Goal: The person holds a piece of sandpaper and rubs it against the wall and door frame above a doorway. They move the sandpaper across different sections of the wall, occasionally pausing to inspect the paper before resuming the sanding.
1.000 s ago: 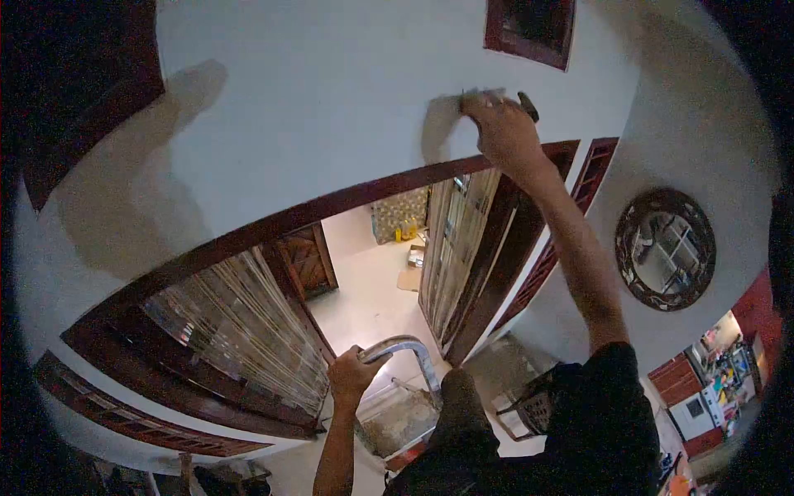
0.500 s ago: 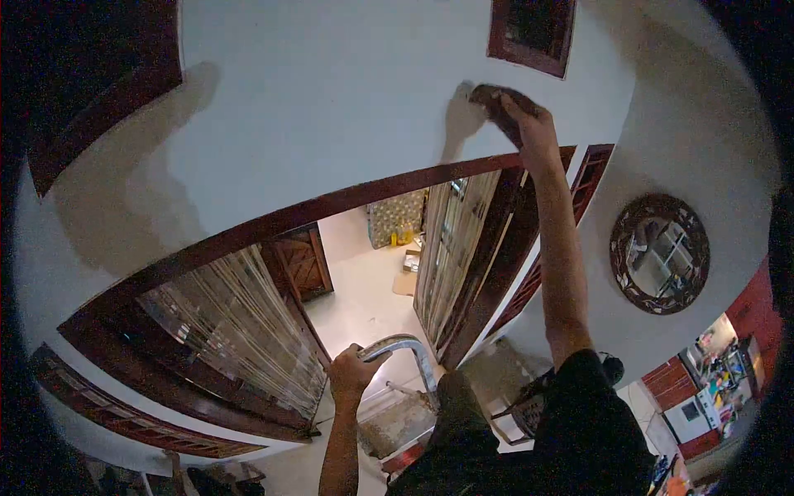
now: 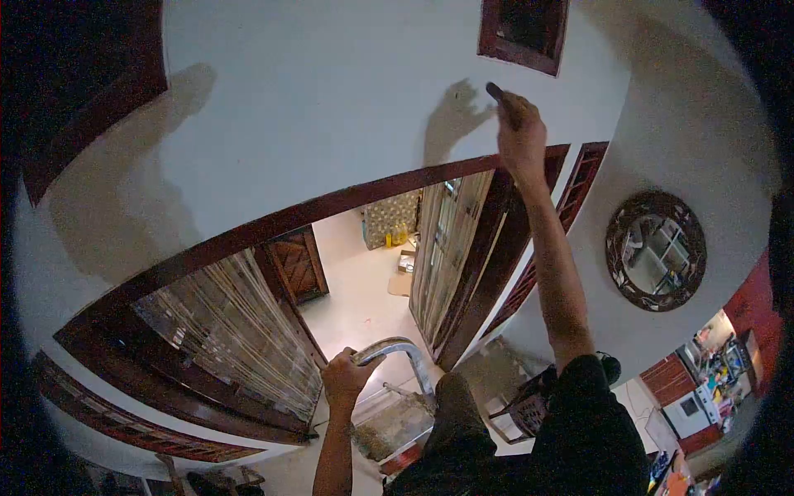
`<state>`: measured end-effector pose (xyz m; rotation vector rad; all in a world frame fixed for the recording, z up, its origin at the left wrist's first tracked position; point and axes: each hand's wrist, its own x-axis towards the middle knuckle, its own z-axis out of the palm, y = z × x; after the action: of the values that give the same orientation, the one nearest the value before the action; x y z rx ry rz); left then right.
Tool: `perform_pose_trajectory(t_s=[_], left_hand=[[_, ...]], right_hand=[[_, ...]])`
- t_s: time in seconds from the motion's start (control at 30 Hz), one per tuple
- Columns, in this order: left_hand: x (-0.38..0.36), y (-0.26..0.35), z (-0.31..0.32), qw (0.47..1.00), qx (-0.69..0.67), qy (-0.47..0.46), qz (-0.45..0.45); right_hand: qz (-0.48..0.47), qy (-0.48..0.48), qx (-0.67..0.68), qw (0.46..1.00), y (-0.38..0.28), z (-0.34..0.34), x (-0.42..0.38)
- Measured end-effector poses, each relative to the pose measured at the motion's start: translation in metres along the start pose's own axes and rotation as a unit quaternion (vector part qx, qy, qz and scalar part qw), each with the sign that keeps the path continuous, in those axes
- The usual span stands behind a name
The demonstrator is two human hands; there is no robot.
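White wall (image 3: 331,107) fills the upper frame; the right hand (image 3: 521,136) is clenched around a dark tool (image 3: 499,93), its tip poking above the fist against the wall. Lower centre, the left hand (image 3: 343,380) grips a metal rail (image 3: 405,351)

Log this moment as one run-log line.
left hand: gripping ladder top rail | right hand: holding dark tool against white wall above door frame

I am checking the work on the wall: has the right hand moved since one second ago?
Yes. The right hand with its tool shifted right and slightly up, toward the small dark window frame.
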<state>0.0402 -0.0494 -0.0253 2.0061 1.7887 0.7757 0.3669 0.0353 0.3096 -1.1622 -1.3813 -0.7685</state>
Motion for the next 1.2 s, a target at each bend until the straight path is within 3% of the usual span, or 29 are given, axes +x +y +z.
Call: perform_pose_trajectory(t_s=[0.03, 0.1, 0.43, 0.5, 0.53, 0.57, 0.63, 0.67, 0.7, 0.77, 0.93, 1.0, 1.13, 1.2], left_hand=[[0.000, -0.001, 0.001, 1.000, -0.003, 0.005, 0.006], [-0.002, 0.003, -0.003, 1.000, -0.005, 0.009, 0.008], [-0.001, 0.000, 0.000, 0.999, -0.016, 0.021, 0.025], [-0.003, 0.000, 0.000, 0.999, -0.019, 0.022, 0.033], [-0.004, 0.004, -0.005, 0.999, -0.006, 0.020, 0.037], [-0.005, 0.006, -0.009, 0.999, 0.007, 0.019, 0.041], [-0.002, 0.004, -0.005, 0.998, 0.009, 0.033, 0.046], [-0.003, 0.004, -0.006, 0.998, 0.010, 0.032, 0.048], [-0.005, 0.003, -0.006, 0.998, 0.014, 0.028, 0.051], [-0.004, 0.003, -0.007, 0.998, 0.019, 0.033, 0.053], [-0.002, -0.002, 0.000, 0.998, -0.038, 0.043, 0.035], [-0.002, 0.000, -0.002, 0.998, -0.033, 0.036, 0.036], [-0.004, -0.003, -0.002, 0.998, -0.031, 0.019, 0.041], [-0.004, -0.003, -0.001, 0.998, -0.038, 0.032, 0.048]], right_hand=[[0.002, 0.000, 0.000, 1.000, -0.002, 0.010, 0.004], [-0.153, 0.006, -0.083, 0.985, -0.008, 0.028, 0.011], [-0.117, -0.023, -0.121, 0.985, -0.018, 0.039, 0.008], [-0.117, -0.176, 0.002, 0.977, 0.011, 0.028, 0.016], [0.064, -0.327, 0.168, 0.928, -0.003, 0.001, 0.021], [0.065, -0.327, 0.168, 0.927, -0.011, -0.018, 0.015], [0.257, -0.257, 0.329, 0.872, -0.022, -0.040, 0.012], [0.196, -0.222, 0.284, 0.912, -0.015, -0.034, 0.009], [0.197, -0.220, 0.284, 0.912, -0.012, -0.030, 0.003], [0.260, -0.204, 0.323, 0.887, -0.006, -0.023, -0.002], [0.319, -0.195, 0.380, 0.846, 0.003, -0.023, -0.001], [0.343, -0.198, 0.445, 0.804, -0.002, -0.029, -0.006], [0.330, -0.169, 0.485, 0.792, -0.016, -0.038, -0.016], [0.315, -0.177, 0.456, 0.813, -0.007, -0.040, -0.017]])
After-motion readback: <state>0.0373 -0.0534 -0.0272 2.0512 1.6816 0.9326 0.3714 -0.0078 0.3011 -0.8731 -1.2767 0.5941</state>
